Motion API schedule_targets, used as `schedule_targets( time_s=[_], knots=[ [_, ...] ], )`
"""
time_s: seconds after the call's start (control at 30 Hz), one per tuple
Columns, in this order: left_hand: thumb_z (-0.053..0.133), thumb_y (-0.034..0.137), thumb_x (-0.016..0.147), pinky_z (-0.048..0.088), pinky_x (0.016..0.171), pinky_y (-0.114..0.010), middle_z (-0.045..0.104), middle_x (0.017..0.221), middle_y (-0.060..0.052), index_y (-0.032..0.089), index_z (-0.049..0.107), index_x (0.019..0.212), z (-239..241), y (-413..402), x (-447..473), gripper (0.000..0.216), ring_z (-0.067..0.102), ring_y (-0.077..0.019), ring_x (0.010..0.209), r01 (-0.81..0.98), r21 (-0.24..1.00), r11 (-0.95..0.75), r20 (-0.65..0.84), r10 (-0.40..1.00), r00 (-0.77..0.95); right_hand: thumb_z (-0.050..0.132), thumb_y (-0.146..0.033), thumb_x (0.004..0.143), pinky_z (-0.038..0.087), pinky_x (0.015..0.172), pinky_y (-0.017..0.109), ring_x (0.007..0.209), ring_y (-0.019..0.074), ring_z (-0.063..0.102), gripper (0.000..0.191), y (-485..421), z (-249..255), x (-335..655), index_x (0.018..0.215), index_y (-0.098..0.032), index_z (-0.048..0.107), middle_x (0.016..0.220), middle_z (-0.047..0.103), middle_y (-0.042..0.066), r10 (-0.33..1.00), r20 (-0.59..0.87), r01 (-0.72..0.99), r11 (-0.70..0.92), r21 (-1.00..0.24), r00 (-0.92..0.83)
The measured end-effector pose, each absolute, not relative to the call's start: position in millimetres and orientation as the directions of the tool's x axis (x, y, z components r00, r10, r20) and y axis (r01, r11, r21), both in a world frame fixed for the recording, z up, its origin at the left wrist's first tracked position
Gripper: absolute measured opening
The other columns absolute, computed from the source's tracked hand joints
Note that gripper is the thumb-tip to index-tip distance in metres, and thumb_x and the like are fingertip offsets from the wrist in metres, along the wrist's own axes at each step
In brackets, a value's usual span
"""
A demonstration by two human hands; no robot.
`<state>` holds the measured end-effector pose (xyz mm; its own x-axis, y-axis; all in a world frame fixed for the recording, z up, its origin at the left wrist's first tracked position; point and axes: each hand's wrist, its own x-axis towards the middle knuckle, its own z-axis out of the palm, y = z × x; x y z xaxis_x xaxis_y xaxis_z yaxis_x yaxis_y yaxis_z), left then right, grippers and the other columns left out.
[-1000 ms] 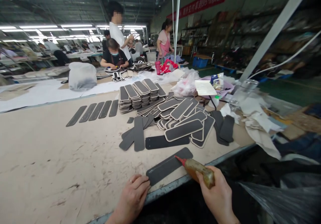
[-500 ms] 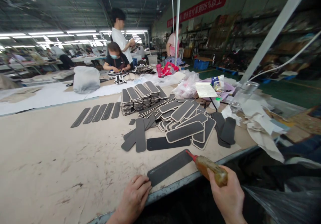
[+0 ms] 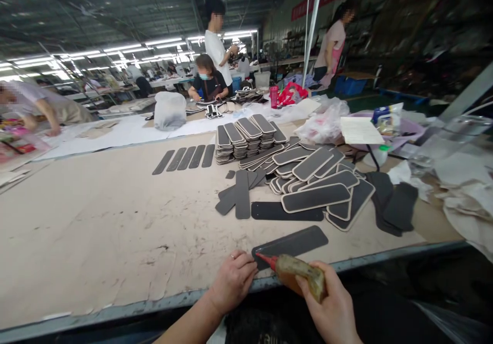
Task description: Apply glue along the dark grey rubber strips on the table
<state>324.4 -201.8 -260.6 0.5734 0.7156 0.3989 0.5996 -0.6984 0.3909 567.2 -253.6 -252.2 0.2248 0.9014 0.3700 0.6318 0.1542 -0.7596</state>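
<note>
Five flat dark grey strips (image 3: 185, 158) lie in a row on the worn beige table (image 3: 96, 221). The left hand (image 3: 233, 280) presses flat, holding nothing, on the near end of one long dark grey strip (image 3: 292, 242). The right hand (image 3: 327, 303) squeezes a brown glue bottle (image 3: 298, 273) with its red tip on that end, so gluing looks just begun. Big piles of cream-edged pieces (image 3: 304, 172) wait behind.
</note>
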Motion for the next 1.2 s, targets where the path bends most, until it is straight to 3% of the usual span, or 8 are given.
schedule_targets(
  time_s=[0.4,0.6,0.87,1.0,1.07,1.2],
  knots=[
    [0.048,0.012,0.093,0.052,0.083,-0.034,0.066,0.093,-0.006,0.017,0.067,0.099,-259.2,-201.6,324.6,0.02,0.058,-0.0174,0.087,0.607,0.409,-0.681,0.389,0.732,0.559,0.061,-0.048,0.087,0.053,0.061,0.025,0.071,0.019,0.063,0.03,-272.6,-251.8,580.0,0.101,-0.021,0.055,0.086,0.064,0.004,0.916,0.358,0.648,0.164,-0.744,0.18],
    [0.05,0.013,0.092,0.052,0.084,-0.036,0.064,0.097,-0.007,0.018,0.066,0.099,-263.0,-200.4,324.0,0.018,0.057,-0.0189,0.09,0.585,0.424,-0.691,0.408,0.723,0.558,0.058,-0.052,0.088,0.052,0.058,0.025,0.068,0.0185,0.062,0.033,-271.8,-247.2,597.1,0.1,-0.022,0.056,0.082,0.064,0.002,0.886,0.364,0.678,0.079,-0.731,0.289],
    [0.053,0.012,0.091,0.052,0.087,-0.036,0.064,0.1,-0.007,0.019,0.066,0.101,-269.3,-197.7,321.5,0.017,0.058,-0.0187,0.093,0.555,0.409,-0.724,0.45,0.689,0.567,0.055,-0.058,0.089,0.049,0.063,0.027,0.069,0.0182,0.061,0.039,-266.7,-245.5,643.2,0.1,-0.021,0.055,0.084,0.062,0.002,0.741,0.518,0.797,-0.039,-0.603,0.428],
    [0.054,0.011,0.091,0.052,0.087,-0.035,0.065,0.101,-0.007,0.019,0.065,0.103,-271.9,-196.5,320.0,0.018,0.059,-0.0183,0.094,0.553,0.378,-0.742,0.471,0.669,0.575,0.054,-0.054,0.091,0.048,0.067,0.029,0.075,0.0199,0.06,0.036,-262.5,-241.2,653.3,0.098,-0.019,0.055,0.089,0.06,0.005,0.641,0.65,0.872,-0.064,-0.486,0.409],
    [0.054,0.012,0.091,0.053,0.086,-0.034,0.065,0.1,-0.007,0.018,0.066,0.102,-272.3,-196.0,319.8,0.017,0.06,-0.0184,0.094,0.555,0.365,-0.747,0.475,0.663,0.579,0.055,-0.051,0.092,0.048,0.068,0.029,0.077,0.0199,0.059,0.033,-263.5,-239.9,649.0,0.1,-0.019,0.055,0.09,0.059,0.005,0.65,0.649,0.865,-0.026,-0.501,0.395],
    [0.053,0.012,0.091,0.053,0.084,-0.034,0.066,0.098,-0.007,0.018,0.066,0.101,-270.3,-195.4,320.6,0.017,0.06,-0.0185,0.091,0.554,0.362,-0.75,0.48,0.659,0.579,0.058,-0.041,0.091,0.05,0.069,0.026,0.077,0.0176,0.059,0.026,-267.7,-241.8,620.5,0.106,-0.02,0.053,0.09,0.058,0.003,0.757,0.565,0.748,0.158,-0.644,0.327]
  ],
)
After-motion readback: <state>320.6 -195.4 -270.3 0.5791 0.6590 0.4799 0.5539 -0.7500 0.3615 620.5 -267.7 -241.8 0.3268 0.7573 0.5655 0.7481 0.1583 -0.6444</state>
